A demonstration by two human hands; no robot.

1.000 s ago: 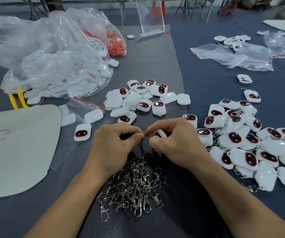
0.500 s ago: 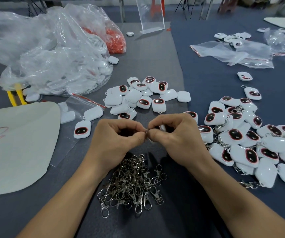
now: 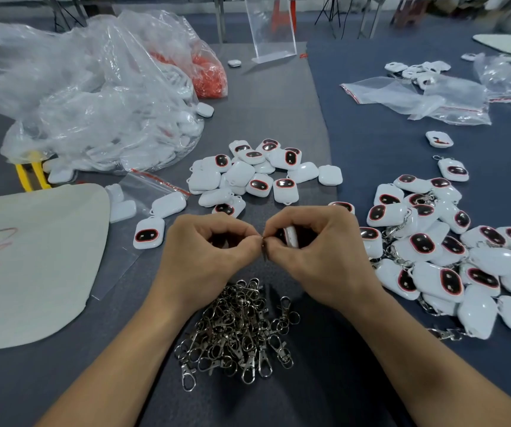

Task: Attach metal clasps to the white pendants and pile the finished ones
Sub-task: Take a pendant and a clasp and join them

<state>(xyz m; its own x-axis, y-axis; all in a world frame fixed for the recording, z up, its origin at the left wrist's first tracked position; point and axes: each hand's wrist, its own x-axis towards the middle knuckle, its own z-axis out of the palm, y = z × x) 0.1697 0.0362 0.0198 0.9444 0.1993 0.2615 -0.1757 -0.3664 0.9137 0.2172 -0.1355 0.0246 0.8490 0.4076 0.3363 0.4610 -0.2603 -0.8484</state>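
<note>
My left hand (image 3: 209, 252) and my right hand (image 3: 316, 251) meet fingertip to fingertip above the table. Between them hangs a metal clasp (image 3: 265, 251), pinched by my left thumb and forefinger. My right hand holds a white pendant (image 3: 289, 237), mostly hidden by curled fingers. A heap of loose metal clasps (image 3: 239, 328) lies just below my hands. A pile of bare white pendants (image 3: 257, 177) sits beyond my hands. To the right spreads a pile of pendants with clasps fitted (image 3: 451, 251).
A large clear bag of white pendants (image 3: 94, 112) and a bag of red pieces (image 3: 208, 75) lie at the far left. A pale sheet (image 3: 32, 260) covers the left table. Clear bags (image 3: 426, 97), a clear stand (image 3: 271, 32), yellow-handled pliers (image 3: 29, 174).
My hands have risen slightly and stayed joined, with the clasp now showing between the fingertips. The view has shifted a little; the piles have not moved.
</note>
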